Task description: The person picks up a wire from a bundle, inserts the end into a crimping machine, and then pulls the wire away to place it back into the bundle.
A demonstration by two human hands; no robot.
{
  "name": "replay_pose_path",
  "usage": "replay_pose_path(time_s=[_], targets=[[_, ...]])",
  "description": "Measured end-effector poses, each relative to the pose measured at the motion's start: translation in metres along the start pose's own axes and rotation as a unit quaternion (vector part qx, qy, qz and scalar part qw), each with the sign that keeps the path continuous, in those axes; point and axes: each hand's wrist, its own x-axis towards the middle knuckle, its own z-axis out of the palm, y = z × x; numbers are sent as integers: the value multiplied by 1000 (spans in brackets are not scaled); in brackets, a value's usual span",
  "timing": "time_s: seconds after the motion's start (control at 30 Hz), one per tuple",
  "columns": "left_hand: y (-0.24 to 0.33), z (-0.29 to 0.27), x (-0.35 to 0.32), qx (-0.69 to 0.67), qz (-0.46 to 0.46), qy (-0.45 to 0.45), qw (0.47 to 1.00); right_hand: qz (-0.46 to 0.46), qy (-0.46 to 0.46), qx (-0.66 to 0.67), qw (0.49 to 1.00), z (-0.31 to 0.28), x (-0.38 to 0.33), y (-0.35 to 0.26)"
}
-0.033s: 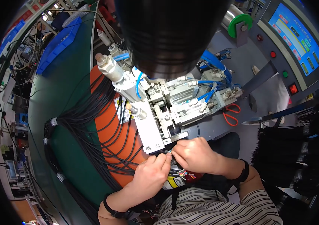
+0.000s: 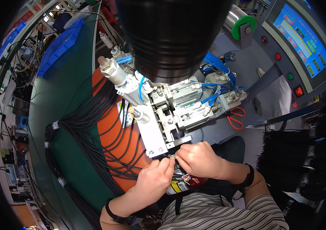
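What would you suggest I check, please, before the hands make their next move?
1. Left hand and right hand meeting at the thin wire: ok.
2. Wire tip properly placed: cannot tell, too small and partly hidden.
3. Hands well clear of the machine: not ok, they are right by its near edge.
4. Screen lit: ok.
5. Red handles apart from both hands: ok.
6. Black cables bundled: ok, white ties show.

1. Your left hand (image 2: pixel 157 177) and right hand (image 2: pixel 201 159) meet at the fingertips, pinching thin wires (image 2: pixel 172 156) beside the near end of the metal machine (image 2: pixel 151 130).
2. Bared coloured wire ends (image 2: pixel 188 178) fan out just below your hands.
3. Black cables (image 2: pixel 86 103) cross the orange mat (image 2: pixel 124 184) and green table (image 2: pixel 80 57).
4. A blue tray (image 2: pixel 58 50) lies along that table's left edge.
5. To the machine's right, you have a red-handled tool (image 2: pixel 230 114).
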Motion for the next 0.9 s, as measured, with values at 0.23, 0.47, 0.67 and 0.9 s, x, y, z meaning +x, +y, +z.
replay_pose_path(time_s=[0.23,0.47,0.67,0.9], targets=[[1,6,4,13,7,19,1000,29,100,44,994,3,-8,2],[-1,-2,-13,-14,-60,179,982,86,72,278,954,25,-9,14],[-14,15,-32,-18,-50,212,976,101,70,220,968,26,-21,16],[-20,27,-31,-7,-122,197,973,65,2,394,917,5,-22,-7]])
